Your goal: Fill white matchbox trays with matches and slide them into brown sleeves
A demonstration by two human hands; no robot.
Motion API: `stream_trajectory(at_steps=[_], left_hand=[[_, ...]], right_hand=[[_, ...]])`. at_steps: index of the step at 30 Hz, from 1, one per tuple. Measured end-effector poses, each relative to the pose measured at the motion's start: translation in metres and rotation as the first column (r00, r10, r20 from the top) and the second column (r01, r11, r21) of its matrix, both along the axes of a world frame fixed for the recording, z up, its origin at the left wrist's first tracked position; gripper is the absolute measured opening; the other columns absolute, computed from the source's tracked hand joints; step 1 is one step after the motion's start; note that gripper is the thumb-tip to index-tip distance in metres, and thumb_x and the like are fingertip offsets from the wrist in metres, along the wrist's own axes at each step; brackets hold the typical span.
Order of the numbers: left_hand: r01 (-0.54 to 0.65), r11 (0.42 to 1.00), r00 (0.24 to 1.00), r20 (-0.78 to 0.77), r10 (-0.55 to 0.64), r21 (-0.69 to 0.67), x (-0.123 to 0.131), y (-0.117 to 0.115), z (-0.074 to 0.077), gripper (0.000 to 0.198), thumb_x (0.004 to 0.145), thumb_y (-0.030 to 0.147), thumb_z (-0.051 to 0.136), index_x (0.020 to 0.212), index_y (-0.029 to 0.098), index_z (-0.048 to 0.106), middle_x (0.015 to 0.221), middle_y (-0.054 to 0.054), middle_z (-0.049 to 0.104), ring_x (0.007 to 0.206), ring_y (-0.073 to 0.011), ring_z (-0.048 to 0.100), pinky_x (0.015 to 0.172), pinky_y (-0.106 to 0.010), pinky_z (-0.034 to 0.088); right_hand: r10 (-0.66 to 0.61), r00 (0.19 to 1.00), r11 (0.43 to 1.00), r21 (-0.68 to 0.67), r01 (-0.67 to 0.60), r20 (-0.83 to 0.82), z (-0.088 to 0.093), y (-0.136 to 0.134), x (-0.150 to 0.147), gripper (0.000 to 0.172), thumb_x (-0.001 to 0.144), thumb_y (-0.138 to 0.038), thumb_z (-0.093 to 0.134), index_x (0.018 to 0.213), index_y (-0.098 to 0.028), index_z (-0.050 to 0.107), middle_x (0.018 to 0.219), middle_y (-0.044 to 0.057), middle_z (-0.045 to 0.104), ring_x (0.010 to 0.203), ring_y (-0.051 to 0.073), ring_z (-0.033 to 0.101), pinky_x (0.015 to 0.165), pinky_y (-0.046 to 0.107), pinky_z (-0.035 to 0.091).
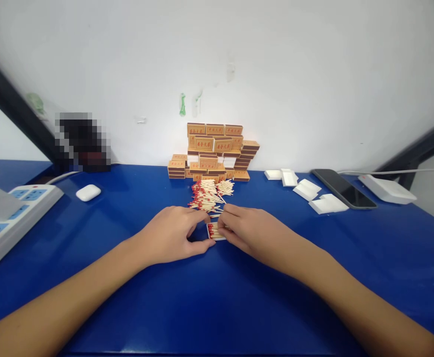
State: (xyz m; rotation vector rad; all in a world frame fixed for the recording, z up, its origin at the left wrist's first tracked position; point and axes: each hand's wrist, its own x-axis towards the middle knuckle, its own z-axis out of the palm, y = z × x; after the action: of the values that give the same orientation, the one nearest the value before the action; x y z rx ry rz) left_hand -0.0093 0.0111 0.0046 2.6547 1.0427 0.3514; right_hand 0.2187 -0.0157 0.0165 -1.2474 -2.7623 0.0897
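Both of my hands meet at the middle of the blue table (217, 302). My left hand (172, 235) and my right hand (252, 230) hold a small open white matchbox tray (214, 231) with red-tipped matches in it between their fingertips. Just beyond the tray lies a loose pile of red-tipped matches (211, 194). Behind the pile, against the white wall, stands a stack of orange matchboxes (213, 156).
Several empty white matchbox trays (306, 191) lie at the right, beside a dark phone (343, 188) and a white box (387, 189). A white power strip (4, 213) and a white earbud case (88, 192) sit at the left.
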Motion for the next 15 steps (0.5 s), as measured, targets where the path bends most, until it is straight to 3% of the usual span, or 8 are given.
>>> stream_trajectory(at_steps=[10, 15], left_hand=[[-0.002, 1.000, 1.000, -0.013, 0.002, -0.012, 0.0001, -0.0004, -0.0001, 0.028, 0.090, 0.045, 0.071, 0.102, 0.020, 0.071, 0.067, 0.004, 0.060, 0.059, -0.0139, 0.055, 0.057, -0.027, 0.034], [0.000, 1.000, 1.000, -0.014, 0.000, -0.006, 0.0002, -0.0002, 0.0001, 0.028, 0.090, 0.046, 0.070, 0.102, 0.020, 0.071, 0.068, 0.003, 0.061, 0.059, -0.0139, 0.055, 0.056, -0.027, 0.034]], right_hand=[[-0.029, 0.999, 0.999, 0.046, 0.028, 0.034, 0.0002, 0.0022, 0.0039, 0.017, 0.106, -0.018, 0.053, 0.097, -0.014, 0.066, 0.097, 0.008, 0.067, 0.073, 0.018, 0.062, 0.062, 0.031, 0.039], [0.006, 0.998, 1.000, 0.016, -0.005, -0.070, -0.0035, 0.0028, 0.0070, 0.022, 0.108, -0.023, 0.048, 0.098, -0.016, 0.067, 0.096, 0.007, 0.066, 0.073, 0.017, 0.060, 0.065, 0.030, 0.041]])
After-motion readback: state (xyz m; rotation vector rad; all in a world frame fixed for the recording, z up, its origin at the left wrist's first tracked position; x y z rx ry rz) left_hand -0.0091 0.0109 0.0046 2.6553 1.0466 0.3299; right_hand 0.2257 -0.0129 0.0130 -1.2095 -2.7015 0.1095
